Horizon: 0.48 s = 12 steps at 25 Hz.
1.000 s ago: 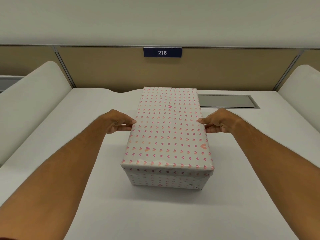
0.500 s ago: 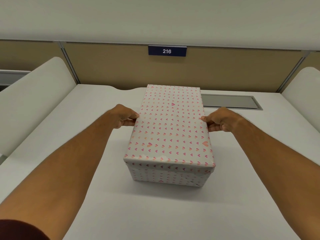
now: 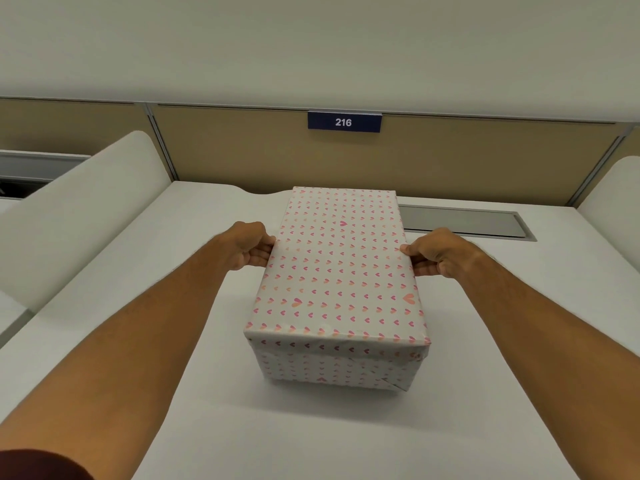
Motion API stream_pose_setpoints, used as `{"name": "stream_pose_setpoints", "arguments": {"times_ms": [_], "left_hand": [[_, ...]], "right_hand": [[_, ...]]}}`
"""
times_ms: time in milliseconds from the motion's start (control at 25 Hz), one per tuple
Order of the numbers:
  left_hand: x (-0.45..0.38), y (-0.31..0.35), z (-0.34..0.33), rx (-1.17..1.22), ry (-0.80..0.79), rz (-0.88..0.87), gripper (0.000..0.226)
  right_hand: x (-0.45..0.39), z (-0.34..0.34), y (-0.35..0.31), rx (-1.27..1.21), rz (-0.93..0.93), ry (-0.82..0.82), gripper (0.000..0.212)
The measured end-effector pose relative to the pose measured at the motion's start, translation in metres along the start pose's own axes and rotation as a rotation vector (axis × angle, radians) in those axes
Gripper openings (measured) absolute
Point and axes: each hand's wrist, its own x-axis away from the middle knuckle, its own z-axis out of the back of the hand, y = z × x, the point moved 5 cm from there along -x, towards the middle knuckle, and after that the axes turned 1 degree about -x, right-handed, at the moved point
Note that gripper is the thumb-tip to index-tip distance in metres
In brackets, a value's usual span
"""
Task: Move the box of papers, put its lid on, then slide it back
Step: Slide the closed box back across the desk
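Note:
A long box [image 3: 332, 367] wrapped in white paper with small pink and orange hearts stands on the white desk [image 3: 346, 438], its short end toward me. Its lid [image 3: 341, 268], in the same paper, sits on top and covers the inside, so no papers show. My left hand [image 3: 247, 245] grips the box's left side at the lid's edge, thumb on top. On the opposite long side my right hand [image 3: 434, 252] holds the box the same way. The far end of the box lies close to the desk's back edge.
A tan partition [image 3: 450, 161] with a blue tag reading 216 [image 3: 344, 122] stands right behind the desk. A grey cable flap [image 3: 464, 223] is set into the desk at the back right. White curved side panels [image 3: 79, 216] rise on both sides.
Both hands and the box have shifted slightly away from me toward the partition. The grip on the two sides is the same.

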Motion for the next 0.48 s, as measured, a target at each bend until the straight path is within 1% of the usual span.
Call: {"name": "stream_pose_setpoints", "arguments": {"times_ms": [160,240,360,480], "left_hand": [[0.014,0.005,0.014,0.087,0.012,0.0,0.041],[0.021,0.003,0.025,0.11,0.046,0.001,0.049],[0.025,-0.003,0.045,0.132,0.089,0.0,0.052],[0.022,-0.007,0.068,0.129,0.127,-0.005,0.045]], "right_hand": [[0.0,-0.008,-0.01,-0.016,0.03,-0.05,0.015],[0.001,-0.015,-0.02,-0.03,0.061,-0.085,0.014],[0.002,-0.031,-0.036,-0.048,0.11,-0.121,0.019],[0.002,-0.055,-0.048,-0.045,0.132,-0.141,0.021]]}}
